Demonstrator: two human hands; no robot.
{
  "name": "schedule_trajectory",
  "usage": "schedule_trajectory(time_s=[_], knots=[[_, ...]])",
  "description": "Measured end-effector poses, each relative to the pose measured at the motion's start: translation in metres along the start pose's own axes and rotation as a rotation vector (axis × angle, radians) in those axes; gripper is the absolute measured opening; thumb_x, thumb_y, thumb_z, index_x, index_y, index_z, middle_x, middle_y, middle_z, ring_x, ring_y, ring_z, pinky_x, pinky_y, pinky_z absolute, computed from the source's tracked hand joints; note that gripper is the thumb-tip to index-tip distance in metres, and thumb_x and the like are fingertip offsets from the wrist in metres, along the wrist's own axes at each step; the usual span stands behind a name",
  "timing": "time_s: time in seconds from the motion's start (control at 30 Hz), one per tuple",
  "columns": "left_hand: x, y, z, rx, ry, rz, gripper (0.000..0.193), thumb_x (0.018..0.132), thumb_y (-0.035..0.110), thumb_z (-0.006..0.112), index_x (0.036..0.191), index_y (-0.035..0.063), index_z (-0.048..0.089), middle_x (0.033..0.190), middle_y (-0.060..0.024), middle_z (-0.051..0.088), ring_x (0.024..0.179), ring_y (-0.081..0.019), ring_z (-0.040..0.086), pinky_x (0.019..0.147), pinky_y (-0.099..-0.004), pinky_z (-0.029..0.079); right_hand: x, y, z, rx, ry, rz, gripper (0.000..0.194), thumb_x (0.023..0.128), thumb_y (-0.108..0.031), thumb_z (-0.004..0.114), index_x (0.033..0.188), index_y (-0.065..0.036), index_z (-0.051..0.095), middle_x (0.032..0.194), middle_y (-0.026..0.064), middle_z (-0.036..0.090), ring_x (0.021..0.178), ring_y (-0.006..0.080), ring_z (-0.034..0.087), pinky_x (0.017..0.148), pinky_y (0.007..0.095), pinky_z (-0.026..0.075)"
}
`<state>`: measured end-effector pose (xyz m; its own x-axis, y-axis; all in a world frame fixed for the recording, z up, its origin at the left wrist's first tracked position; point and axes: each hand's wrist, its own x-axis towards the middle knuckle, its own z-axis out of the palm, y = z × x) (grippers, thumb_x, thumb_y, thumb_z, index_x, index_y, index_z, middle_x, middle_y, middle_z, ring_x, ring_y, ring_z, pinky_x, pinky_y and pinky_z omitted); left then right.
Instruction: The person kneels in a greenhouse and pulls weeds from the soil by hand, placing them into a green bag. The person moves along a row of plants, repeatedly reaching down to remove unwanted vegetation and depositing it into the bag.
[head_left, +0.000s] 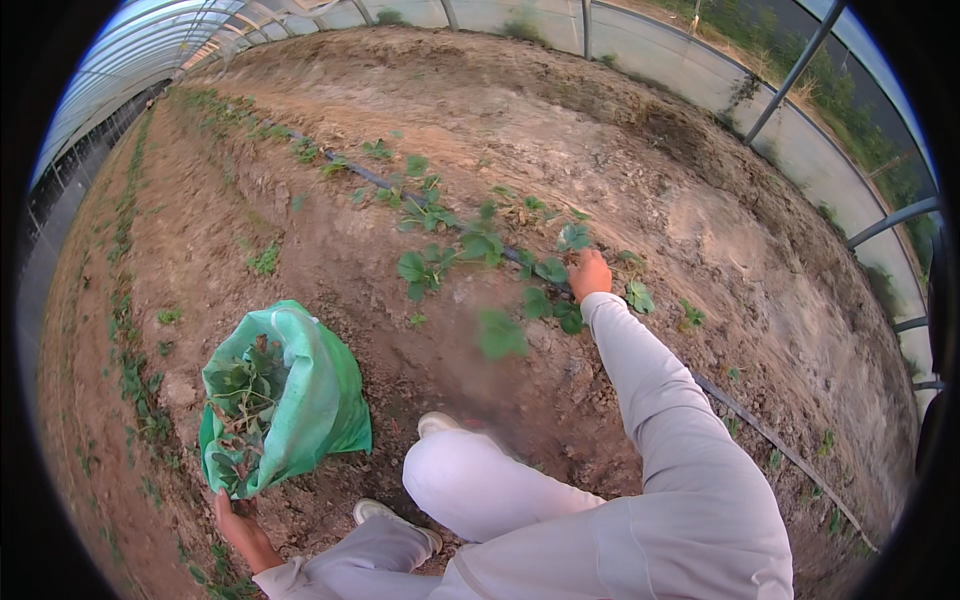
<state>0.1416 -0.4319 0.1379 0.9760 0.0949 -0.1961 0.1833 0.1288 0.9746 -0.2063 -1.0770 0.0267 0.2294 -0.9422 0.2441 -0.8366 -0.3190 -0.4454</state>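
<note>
My left hand (244, 527) grips the near rim of a green woven bag (322, 390) that stands on the soil to my left. Its mouth gapes towards me, and wilted leaves and stems (251, 397) fill the opening. Ahead and to the right, my right hand (590, 274) reaches down into a low strawberry-like plant (552, 270) in the row. The back of that hand faces up and its fingers are hidden, so their grip cannot be made out. A paler leaf (574, 236) rises just beyond the fingers.
A dark drip hose (375, 178) runs along the row among more plants (427, 270). My knee (480, 480) and shoes (397, 521) are close to the bag. Another plant row (139, 382) lies left. Metal greenhouse posts (795, 75) and a low pale wall (675, 56) border the right.
</note>
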Motion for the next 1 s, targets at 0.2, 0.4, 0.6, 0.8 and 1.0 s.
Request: schedule_trajectory(time_s=[0.2,0.4,0.6,0.8,1.0], knots=[[-0.018,0.012,0.007,0.004,0.02,-0.032,0.018,0.09,0.027,0.058,0.099,0.0109,0.058,0.084,0.0017,0.055,0.071,-0.0122,0.049,0.065,-0.0336,0.043,0.013,0.005,0.018,0.034,-0.157,0.164,0.023,0.083,-0.024,0.06,0.099,-0.011,0.069,0.11,0.0134,0.058,0.096,0.0348,0.059,0.083,0.0463,0.047],[-0.013,-0.007,-0.008,-0.029,0.018,-0.116,0.022,0.09,0.029,0.06,0.103,0.0111,0.057,0.086,-0.0003,0.056,0.074,-0.0134,0.05,0.066,-0.0351,0.043,0.007,0.009,0.008,-0.284,0.037,-0.093,0.018,0.083,-0.021,0.059,0.093,-0.013,0.072,0.105,0.0123,0.058,0.101,0.0316,0.052,0.086,0.0444,0.04],[0.008,-0.015,-0.01,-0.051,-0.054,-0.144,0.028,0.091,0.032,0.058,0.109,0.0118,0.056,0.101,-0.0023,0.059,0.085,-0.0161,0.052,0.075,-0.0378,0.042,0.005,0.003,0.011,-0.378,-0.028,-0.118,0.014,0.082,-0.016,0.058,0.084,-0.009,0.07,0.098,0.0116,0.062,0.101,0.0301,0.053,0.089,0.0426,0.037],[0.016,-0.017,-0.002,-0.091,-0.156,-0.142,0.035,0.09,0.032,0.058,0.118,0.0107,0.055,0.116,-0.0043,0.059,0.104,-0.0203,0.054,0.086,-0.0383,0.039,0.01,0.001,0.025,-0.415,-0.124,-0.075,0.014,0.082,-0.013,0.055,0.078,-0.009,0.068,0.09,0.013,0.065,0.091,0.0308,0.061,0.082,0.0456,0.042],[0.022,-0.018,-0.001,-0.066,-0.075,-0.14,0.032,0.09,0.031,0.058,0.115,0.0114,0.057,0.111,-0.003,0.061,0.097,-0.018,0.056,0.082,-0.0348,0.04,0.016,0.014,0.04,-0.424,-0.105,-0.182,0.013,0.08,-0.01,0.055,0.084,-0.009,0.068,0.094,0.0141,0.064,0.091,0.0321,0.061,0.079,0.0467,0.046]])
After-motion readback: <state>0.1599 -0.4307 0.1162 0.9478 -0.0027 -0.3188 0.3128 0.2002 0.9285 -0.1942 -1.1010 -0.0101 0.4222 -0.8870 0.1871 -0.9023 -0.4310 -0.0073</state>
